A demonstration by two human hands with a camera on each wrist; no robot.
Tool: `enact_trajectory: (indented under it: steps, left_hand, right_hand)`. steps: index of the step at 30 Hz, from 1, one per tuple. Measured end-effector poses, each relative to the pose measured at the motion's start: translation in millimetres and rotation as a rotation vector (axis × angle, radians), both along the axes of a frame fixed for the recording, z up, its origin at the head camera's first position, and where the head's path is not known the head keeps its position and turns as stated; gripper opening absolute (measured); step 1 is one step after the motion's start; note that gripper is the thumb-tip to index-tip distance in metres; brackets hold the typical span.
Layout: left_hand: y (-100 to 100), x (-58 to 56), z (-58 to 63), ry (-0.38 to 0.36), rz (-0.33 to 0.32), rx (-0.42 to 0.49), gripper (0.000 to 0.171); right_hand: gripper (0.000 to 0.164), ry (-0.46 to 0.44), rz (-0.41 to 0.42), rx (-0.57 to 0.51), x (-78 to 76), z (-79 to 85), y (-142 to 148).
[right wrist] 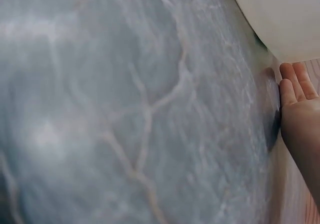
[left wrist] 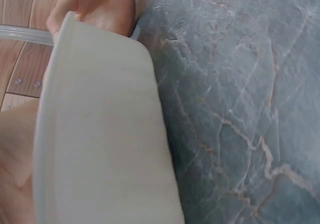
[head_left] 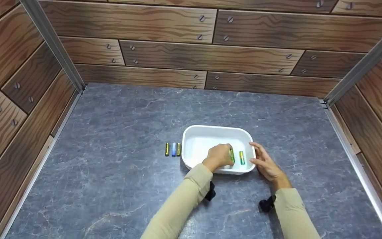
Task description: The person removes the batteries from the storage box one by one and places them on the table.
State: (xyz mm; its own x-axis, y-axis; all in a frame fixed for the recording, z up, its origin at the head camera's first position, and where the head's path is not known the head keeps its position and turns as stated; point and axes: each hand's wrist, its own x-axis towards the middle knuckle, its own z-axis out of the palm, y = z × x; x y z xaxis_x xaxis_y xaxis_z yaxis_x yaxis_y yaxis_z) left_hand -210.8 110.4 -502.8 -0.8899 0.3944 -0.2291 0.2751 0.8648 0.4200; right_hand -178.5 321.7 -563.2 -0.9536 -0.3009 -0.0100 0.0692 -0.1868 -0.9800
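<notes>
A white plastic tub (head_left: 197,127) stands on the table with its mouth up. My left hand (head_left: 219,156) reaches over the near rim into it, thumb and fingers curled at the two ends of a green battery (head_left: 232,155). Just right of that lies another green battery (head_left: 241,157) on the tub's floor. At the right-hand end my right hand (head_left: 266,164) rests with fingers spread against the outer wall and rim. In the left wrist view the tub's near wall (left wrist: 105,119) hides what the left fingers hold. The right wrist view shows my right fingers (right wrist: 300,81) extended beside the tub.
Outside the tub, close to its left end, three batteries stand in a row: a dark one (head_left: 167,149), a blue one (head_left: 173,149) and a yellow-and-dark one (head_left: 178,149). Grey marbled tabletop (head_left: 111,172) surrounds them, bounded by wood-patterned walls (head_left: 164,53).
</notes>
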Motion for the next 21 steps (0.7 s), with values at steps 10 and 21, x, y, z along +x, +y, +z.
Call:
enact_trajectory:
  steps: [10, 21]
  left_hand:
    - [-20, -0.6, 9.8, 0.046, -0.012, 0.064, 0.052]
    - [-42, 0.1, 15.5, 0.076, -0.03, 0.125, 0.054]
  right_hand:
    - [0.058, 0.009, -0.009, -0.022, -0.8, -0.9, 0]
    - [0.057, -0.005, -0.021, -0.034, -0.6, -1.3, -1]
